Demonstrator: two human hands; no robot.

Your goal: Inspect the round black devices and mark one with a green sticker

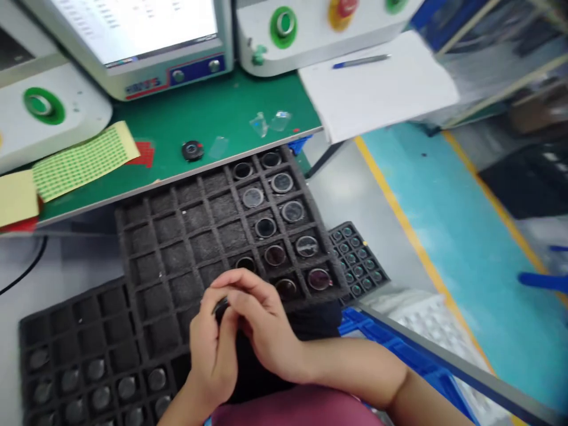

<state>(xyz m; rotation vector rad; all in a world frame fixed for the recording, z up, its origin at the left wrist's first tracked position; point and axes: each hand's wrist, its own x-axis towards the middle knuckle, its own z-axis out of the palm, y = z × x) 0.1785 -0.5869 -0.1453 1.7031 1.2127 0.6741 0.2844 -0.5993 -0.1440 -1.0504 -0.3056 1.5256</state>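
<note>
Because both hands meet over the near edge of the black foam compartment tray [177,236], the left hand [213,355] and right hand [261,325] pinch a small dark round lens part [220,306] between fingertips, steadying it; filled cells sit right.

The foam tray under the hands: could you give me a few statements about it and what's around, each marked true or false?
1. Both hands hold a small dark part over the foam tray. True.
2. The tray's round lenses sit in its left columns. False: they fill the two right columns; the left cells look bare.
3. A blue pen lies on the white paper. True.
4. The bench mat is red. False: it is green.
5. A second tray at lower left holds round parts. True.
</note>
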